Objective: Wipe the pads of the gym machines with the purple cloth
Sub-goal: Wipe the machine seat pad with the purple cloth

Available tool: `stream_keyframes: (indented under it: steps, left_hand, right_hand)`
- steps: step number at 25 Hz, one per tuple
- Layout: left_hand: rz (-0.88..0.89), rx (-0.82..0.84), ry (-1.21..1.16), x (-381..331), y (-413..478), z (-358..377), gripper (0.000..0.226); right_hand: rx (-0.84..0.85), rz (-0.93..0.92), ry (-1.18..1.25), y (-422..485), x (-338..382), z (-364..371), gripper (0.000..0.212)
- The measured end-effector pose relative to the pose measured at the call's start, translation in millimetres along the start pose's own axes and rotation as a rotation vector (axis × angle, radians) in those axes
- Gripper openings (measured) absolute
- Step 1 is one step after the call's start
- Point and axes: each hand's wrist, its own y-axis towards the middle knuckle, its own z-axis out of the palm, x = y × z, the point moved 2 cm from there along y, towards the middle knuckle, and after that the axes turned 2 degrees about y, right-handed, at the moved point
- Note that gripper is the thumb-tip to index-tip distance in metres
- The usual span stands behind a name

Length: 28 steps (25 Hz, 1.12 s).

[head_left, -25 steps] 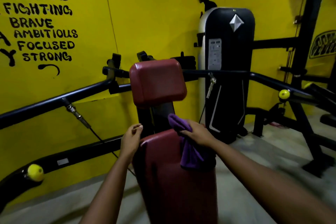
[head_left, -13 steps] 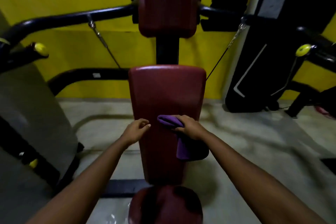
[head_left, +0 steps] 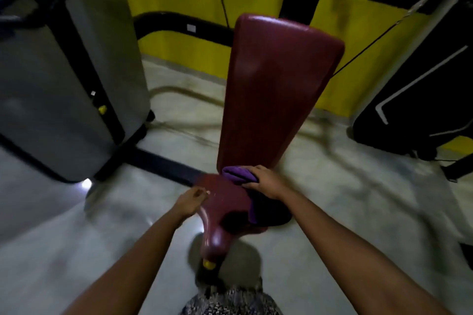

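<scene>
right hand [head_left: 266,183] grips purple cloth [head_left: 236,174] on seat pad [head_left: 225,203]; left hand [head_left: 190,199] loosely curled

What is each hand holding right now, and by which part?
Right hand grips the purple cloth by its bunched upper end, against the seat pad; left hand holds nothing.

Bunched purple cloth [head_left: 239,174], gripped under the right hand [head_left: 266,181] where the tall glossy maroon back pad [head_left: 276,84] meets the maroon seat pad [head_left: 225,202], loose end hanging over the seat's right edge, back pad leaning upright, seat low
</scene>
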Motion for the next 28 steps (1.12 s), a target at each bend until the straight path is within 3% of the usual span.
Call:
stream_keyframes:
  steps: [9,14,21,24,28]
  left_hand:
    - [-0.289,-0.259,-0.294,99.8,-58.7,70.6,0.049]
    - [-0.413,-0.5,-0.456,124.6,-27.1,105.9,0.051]
    - [-0.573,-0.72,-0.712,112.1,24.0,136.9,0.05]
    - [-0.614,-0.7,-0.609,113.0,40.3,138.2,0.055]
    - [-0.608,-0.587,-0.214,118.6,69.2,141.8,0.067]
  right_hand:
    - [0.283,-0.171,-0.122,-25.3,12.0,102.4,0.055]
    - [0.273,-0.386,-0.346,1.1,17.7,157.8,0.061]
    - [0.23,-0.635,-0.234,41.0,-18.9,202.2,0.056]
    - [0.269,-0.795,-0.257,95.0,-16.2,199.8,0.056]
    - [0.344,-1.02,-0.432,169.6,-4.1,208.8,0.063]
